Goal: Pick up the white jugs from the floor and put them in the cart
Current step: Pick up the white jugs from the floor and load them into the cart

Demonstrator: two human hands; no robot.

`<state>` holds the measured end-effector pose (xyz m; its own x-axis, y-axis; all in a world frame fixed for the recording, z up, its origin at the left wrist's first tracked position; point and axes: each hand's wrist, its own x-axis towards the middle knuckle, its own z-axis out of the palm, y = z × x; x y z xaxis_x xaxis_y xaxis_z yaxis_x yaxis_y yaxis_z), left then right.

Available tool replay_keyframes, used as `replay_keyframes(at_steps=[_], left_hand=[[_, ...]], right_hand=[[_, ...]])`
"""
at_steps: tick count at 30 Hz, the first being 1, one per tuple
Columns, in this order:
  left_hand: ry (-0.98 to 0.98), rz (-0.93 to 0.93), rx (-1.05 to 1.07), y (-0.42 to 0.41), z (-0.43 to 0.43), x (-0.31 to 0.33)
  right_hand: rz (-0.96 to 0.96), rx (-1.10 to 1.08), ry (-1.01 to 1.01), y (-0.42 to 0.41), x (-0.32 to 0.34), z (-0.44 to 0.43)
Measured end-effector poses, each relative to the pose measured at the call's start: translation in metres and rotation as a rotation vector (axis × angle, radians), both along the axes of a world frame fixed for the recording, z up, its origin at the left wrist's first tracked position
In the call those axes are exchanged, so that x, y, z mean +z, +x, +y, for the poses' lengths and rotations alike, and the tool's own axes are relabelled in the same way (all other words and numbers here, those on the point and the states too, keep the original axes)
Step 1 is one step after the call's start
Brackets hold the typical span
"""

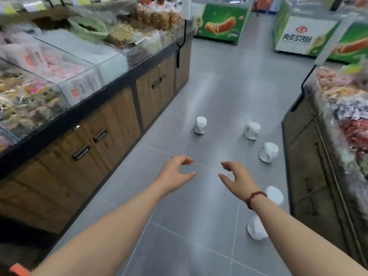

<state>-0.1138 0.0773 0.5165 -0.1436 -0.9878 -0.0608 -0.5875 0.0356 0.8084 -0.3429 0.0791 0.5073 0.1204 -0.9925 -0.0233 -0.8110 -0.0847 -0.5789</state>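
Five white jugs are seen on the grey tiled floor (199, 92): one (200, 125) toward the left counter (99, 136), four (252, 130) (268, 152) (275, 195) (255, 228) along the right cabinet's (310, 176) foot; no cart is visible. Both the left hand (176, 173) and right hand (237, 177) are held empty above bare tiles, fingers curled apart. The jugs are judged rigid, smooth plastic, heavy if full, best gripped at handle or neck; their contents cannot be told.

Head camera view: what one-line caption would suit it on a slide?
Both hands, left hand and right hand, reach out empty over a shop aisle's grey floor, where five white jugs stand.
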Motion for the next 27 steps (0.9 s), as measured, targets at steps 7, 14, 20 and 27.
replay_keyframes(at_steps=[7, 14, 20, 27], left_hand=[[0.062, -0.022, -0.223, -0.103, -0.069, -0.023], [0.146, -0.082, -0.486, -0.194, -0.143, -0.059], [0.253, -0.161, -0.666, -0.272, -0.197, -0.104], [0.428, -0.346, -0.769, -0.354, -0.217, -0.184]], right_hand=[[-0.079, -0.294, 0.088, -0.101, -0.028, -0.008], [-0.042, -0.518, 0.188, -0.183, -0.055, -0.016], [-0.07, -0.724, 0.302, -0.245, -0.094, -0.017], [-0.187, -0.89, 0.463, -0.312, -0.17, -0.011]])
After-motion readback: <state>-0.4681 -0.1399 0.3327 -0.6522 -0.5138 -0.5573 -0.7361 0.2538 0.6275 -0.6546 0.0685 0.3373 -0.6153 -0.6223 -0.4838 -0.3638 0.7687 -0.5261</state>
